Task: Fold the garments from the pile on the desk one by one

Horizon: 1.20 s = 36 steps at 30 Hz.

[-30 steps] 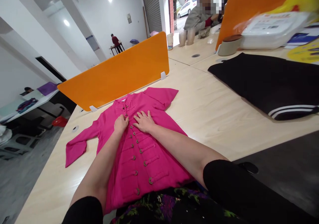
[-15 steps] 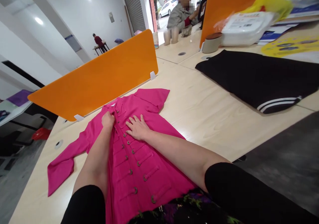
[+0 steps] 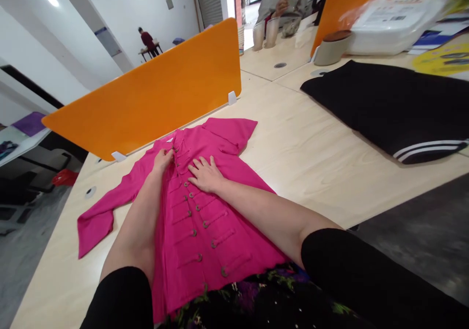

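Starting at left with a bright pink button-front blouse (image 3: 220, 212), laid face up on the table (image 3: 286, 148), collar toward the orange partition (image 3: 157, 90). Pinching the front edge just below the collar in the curled fingers of the left hand (image 3: 161, 161). Can spot a small white neck label (image 3: 170, 140) nearby, too small to read. Laying the right hand (image 3: 205, 175) flat on the blouse's chest, beside the buttons, fingers splayed and released. Farther right, can see a black garment (image 3: 388, 104) with white stripes on the same table. Beyond, can see a brown-lidded canister (image 3: 331, 51) beside a plastic food container (image 3: 381, 41), its printed label (image 3: 397, 14) unreadable.
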Tool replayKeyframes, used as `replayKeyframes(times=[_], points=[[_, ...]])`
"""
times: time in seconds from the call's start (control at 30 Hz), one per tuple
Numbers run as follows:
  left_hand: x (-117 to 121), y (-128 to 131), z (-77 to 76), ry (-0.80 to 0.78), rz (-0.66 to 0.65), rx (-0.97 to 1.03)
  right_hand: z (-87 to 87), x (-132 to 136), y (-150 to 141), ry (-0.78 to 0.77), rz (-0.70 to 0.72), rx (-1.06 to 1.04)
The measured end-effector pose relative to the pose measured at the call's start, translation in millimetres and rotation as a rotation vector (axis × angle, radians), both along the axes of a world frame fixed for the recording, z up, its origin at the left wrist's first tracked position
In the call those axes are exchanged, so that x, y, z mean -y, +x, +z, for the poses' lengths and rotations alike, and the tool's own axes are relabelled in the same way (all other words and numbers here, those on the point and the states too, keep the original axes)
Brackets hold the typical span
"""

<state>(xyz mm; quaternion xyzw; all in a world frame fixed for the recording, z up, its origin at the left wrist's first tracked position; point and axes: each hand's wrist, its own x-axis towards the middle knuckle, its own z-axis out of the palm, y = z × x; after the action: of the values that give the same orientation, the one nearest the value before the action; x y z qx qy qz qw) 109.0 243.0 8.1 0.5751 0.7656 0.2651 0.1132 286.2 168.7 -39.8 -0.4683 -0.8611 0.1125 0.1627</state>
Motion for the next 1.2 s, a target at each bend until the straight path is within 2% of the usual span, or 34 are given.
replayKeyframes(times=[0.1, 0.23, 0.37, 0.43, 0.5, 0.57, 0.67, 0.83, 0.97, 1.1, 1.2], points=[[40, 2, 0.5, 0.002, -0.075, -0.055, 0.6, -1, 0, -0.011, 0.001, 0.007], [118, 6, -5.0, 0.036, -0.237, -0.294, 0.9, -1, 0, -0.025, -0.012, 0.003], [197, 22, -8.0, -0.106, -0.158, -0.527, -0.1, -2, 0, -0.035, -0.013, 0.003], [226, 36, -7.9, -0.197, -0.146, -0.567, -0.5, -3, 0, -0.035, -0.012, 0.012], [245, 53, -7.5, -0.248, -0.168, -0.592, -0.7, -3, 0, -0.028, -0.015, 0.015], [255, 68, -7.2, -0.291, -0.191, -0.624, -0.8, -4, 0, -0.026, -0.015, 0.016], [257, 77, -7.2, -0.377, -0.205, -0.678, -0.9, -4, 1, -0.027, -0.013, 0.020], [246, 66, -7.2, -0.438, -0.171, -0.658, -0.7, -3, 3, -0.014, -0.013, 0.034], [247, 60, -5.8, -0.434, -0.179, -0.592, -0.4, -4, 3, -0.016, -0.006, 0.032], [263, 67, -7.9, -0.393, -0.248, -0.630, -1.5, -5, 2, -0.027, -0.005, 0.018], [266, 69, -9.6, -0.381, -0.235, -0.630, -2.8, -6, 2, -0.024, -0.007, 0.013]])
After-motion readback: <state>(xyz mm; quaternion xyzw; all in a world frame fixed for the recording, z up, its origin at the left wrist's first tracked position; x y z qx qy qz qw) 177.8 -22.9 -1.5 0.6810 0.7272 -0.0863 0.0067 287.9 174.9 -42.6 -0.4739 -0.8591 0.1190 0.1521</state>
